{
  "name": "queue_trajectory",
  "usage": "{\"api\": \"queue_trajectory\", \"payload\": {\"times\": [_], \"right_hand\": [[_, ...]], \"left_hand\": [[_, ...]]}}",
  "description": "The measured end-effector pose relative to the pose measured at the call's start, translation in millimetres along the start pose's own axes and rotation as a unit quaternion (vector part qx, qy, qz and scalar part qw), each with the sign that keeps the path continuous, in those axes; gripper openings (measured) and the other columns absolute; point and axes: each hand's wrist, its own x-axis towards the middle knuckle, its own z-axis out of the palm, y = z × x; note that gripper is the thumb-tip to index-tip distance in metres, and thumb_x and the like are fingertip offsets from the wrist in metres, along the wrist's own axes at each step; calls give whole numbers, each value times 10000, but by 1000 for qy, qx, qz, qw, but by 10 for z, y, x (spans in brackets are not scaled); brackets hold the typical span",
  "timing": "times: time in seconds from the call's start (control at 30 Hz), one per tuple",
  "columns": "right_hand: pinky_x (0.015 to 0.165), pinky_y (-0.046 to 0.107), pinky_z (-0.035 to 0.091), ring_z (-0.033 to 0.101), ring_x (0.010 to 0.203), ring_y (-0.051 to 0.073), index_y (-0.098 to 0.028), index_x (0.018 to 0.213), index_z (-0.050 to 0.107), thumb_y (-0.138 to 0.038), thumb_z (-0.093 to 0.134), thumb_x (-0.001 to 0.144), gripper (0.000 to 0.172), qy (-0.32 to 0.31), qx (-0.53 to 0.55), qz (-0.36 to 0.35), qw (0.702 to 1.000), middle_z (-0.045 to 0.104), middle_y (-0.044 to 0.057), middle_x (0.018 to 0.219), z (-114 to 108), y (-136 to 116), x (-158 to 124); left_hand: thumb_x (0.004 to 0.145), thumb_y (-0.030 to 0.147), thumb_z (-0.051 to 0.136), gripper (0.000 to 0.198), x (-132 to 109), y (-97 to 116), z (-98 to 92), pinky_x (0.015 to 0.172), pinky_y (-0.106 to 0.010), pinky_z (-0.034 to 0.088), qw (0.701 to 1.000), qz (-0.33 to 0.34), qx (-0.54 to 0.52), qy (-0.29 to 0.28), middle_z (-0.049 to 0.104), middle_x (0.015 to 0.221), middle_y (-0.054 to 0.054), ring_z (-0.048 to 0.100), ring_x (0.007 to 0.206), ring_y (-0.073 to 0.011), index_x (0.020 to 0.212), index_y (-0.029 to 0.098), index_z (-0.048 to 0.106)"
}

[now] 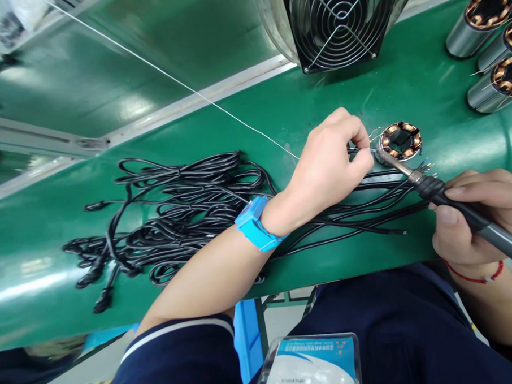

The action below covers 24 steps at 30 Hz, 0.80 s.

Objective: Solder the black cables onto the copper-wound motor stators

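I have right hand (496, 198) gripping a grey-black pencil-shaped soldering iron (473, 216), long axis diagonal, tip up-left at copper-wound silver stator (413, 142); left hand (335, 157) pinching thin black cable (353, 150).

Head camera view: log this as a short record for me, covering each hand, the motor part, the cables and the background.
Left hand: thumb and fingers pinched beside the motor part; what they pinch is mostly hidden
Left wrist: blue strap
Right hand: holds a soldering iron, tip at the motor part's edge
Motor part: copper windings upward, on a green bench
Cables: black, coiled, ends running rightward
Background: fan; more copper-wound cylinders, upper right
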Motion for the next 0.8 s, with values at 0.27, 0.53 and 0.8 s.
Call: {"api": "queue_trajectory", "payload": {"times": [0.27, 0.53, 0.8], "right_hand": [[423, 288, 457, 539, 503, 132, -180, 909, 676, -140, 673, 681, 232, 4, 10, 7, 1000, 574, -22, 622, 23, -2, -1], [438, 290, 459, 554, 513, 135, -166, 896, 665, -139, 685, 680, 219, 1, 11, 10, 1000, 579, -14, 633, 5, 3, -6], [496, 296, 494, 596, 576, 148, -204, 974, 664, -206, 695, 730, 246, 11, -113, -14, 993, 653, 0, 690, -18, 5, 27]], "left_hand": [[768, 72, 524, 171, -7, 24, -4, 755, -306, 488, 1000, -13, 3, -4, 583, 795, -22, 568, 766, -140, 660, 195, 474], [775, 83, 517, 152, -1, 16, 1, 753, -303, 487, 1000, -8, 8, 0, 579, 791, -25, 570, 780, -141, 668, 187, 490], [766, 93, 512, 153, -6, 11, -2, 727, -298, 490, 1000, -3, 6, 2, 585, 777, -23, 550, 745, -135, 659, 199, 487]]}}
